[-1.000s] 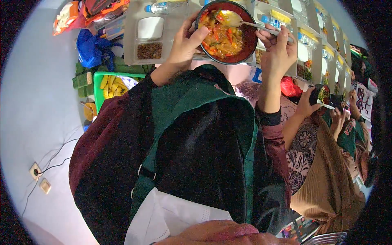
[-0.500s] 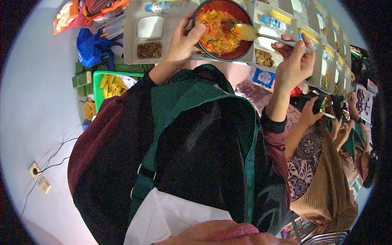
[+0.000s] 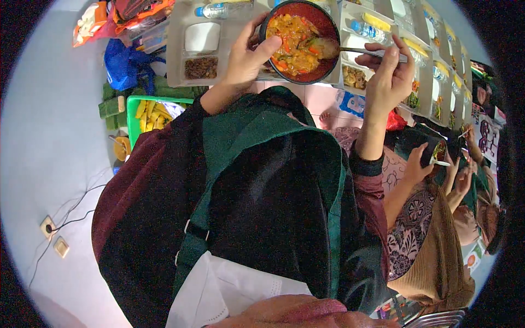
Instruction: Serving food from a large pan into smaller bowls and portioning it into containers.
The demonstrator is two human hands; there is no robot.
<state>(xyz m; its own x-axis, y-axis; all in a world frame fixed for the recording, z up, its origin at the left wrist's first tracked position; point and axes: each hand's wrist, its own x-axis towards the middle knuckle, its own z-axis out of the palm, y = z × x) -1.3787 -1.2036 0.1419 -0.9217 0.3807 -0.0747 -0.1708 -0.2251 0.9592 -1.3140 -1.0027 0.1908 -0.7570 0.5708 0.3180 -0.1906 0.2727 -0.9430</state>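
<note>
My left hand (image 3: 249, 57) grips the near-left rim of a dark round bowl (image 3: 334, 26), its thumb over the edge. Inside lies an orange-yellow saucy dish (image 3: 295, 41) with red pepper strips. In my right hand (image 3: 389, 74) is the handle of a metal spoon (image 3: 358, 50), pinched between thumb and fingers. The spoon's bowl end rests in the food at the right side. Beneath the bowl stand open compartment meal boxes (image 3: 227, 41); one shows a white block (image 3: 202, 36) and a brown shredded filling (image 3: 200, 68).
Rows of similar boxes with water bottles (image 3: 367, 31) run off to the right. At left stand a green tub (image 3: 131, 115) of yellow pieces and a blue bag (image 3: 121, 65). Co-workers' hands (image 3: 416, 164) work on the right. A plugged-in cord (image 3: 71, 218) runs along the left wall.
The bowl has tilted, showing more of its inner wall near me. My right hand has shifted slightly left with the spoon, which sits lower in the food.
</note>
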